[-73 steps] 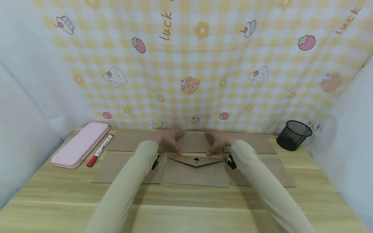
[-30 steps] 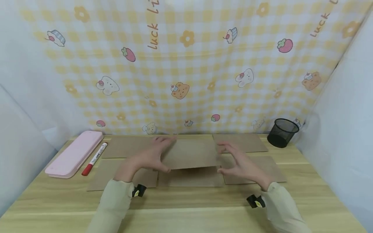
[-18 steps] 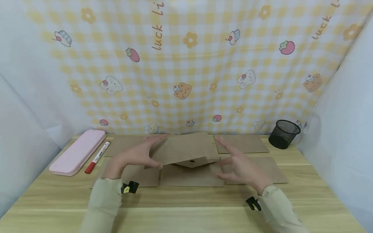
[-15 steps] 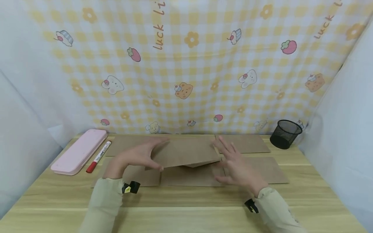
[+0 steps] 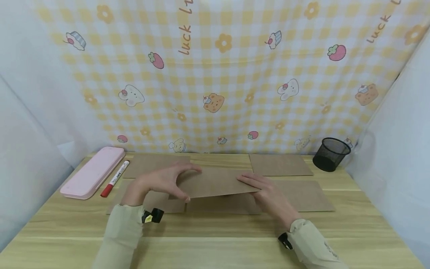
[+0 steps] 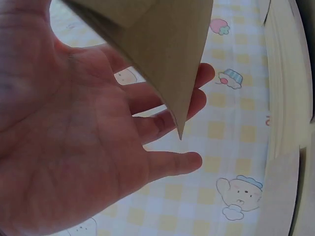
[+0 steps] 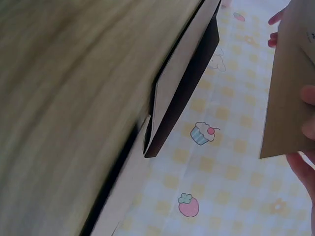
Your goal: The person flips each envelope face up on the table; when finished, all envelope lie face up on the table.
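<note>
A flat brown paper envelope (image 5: 215,182) is held up between both hands, close over the front middle envelope (image 5: 221,205). At its left end, my left hand (image 5: 159,183) holds it between thumb and fingers. In the left wrist view the fingers (image 6: 165,118) lie behind the paper's pointed corner. The right hand (image 5: 268,194) grips the other end, fingertips on top and the thumb hidden below. Seen from the right wrist, the held envelope (image 7: 288,93) bears a small dark mark near a flap line. The front middle envelope's upper part is covered by the raised one.
Other brown envelopes lie flat: back left (image 5: 154,162), back right (image 5: 282,165), front right (image 5: 305,196) and front left (image 5: 164,203). A pink case (image 5: 94,172) and a red-capped marker (image 5: 115,179) lie left; a black mesh cup (image 5: 330,155) stands back right. A checked curtain (image 5: 215,74) hangs behind.
The back middle envelope has been lifted from its place and brought forward by both hands. The right hand, spread beside its end half a second ago, now grips that end.
</note>
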`<state>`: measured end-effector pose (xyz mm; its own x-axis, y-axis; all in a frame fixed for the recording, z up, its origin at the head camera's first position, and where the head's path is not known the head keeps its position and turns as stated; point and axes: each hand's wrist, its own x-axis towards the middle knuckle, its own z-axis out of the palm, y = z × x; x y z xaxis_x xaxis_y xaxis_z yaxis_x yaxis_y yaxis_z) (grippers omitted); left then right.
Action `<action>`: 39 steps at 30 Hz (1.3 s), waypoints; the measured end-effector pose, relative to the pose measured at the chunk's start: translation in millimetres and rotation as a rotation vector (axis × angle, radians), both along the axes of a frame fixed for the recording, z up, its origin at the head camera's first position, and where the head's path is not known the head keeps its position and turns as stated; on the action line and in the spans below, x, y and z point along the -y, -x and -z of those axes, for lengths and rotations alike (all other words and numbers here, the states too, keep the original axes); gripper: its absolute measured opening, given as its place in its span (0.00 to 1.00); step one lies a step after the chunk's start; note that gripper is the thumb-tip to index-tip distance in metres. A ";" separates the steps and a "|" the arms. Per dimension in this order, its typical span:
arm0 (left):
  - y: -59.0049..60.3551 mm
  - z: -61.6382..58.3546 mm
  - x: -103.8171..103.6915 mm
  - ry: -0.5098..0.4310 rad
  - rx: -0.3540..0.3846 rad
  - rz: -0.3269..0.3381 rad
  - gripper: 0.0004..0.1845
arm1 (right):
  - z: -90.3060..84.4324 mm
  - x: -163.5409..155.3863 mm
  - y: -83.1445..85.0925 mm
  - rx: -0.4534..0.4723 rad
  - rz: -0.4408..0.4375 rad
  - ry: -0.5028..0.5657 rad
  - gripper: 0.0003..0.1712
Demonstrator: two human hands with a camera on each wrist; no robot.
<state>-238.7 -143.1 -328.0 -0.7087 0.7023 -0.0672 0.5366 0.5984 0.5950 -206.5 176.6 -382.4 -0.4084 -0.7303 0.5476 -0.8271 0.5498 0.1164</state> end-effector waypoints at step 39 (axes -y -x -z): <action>10.4 -0.5 28.2 -0.171 0.155 0.048 0.16 | -5.4 -18.2 8.2 0.122 0.035 0.169 0.26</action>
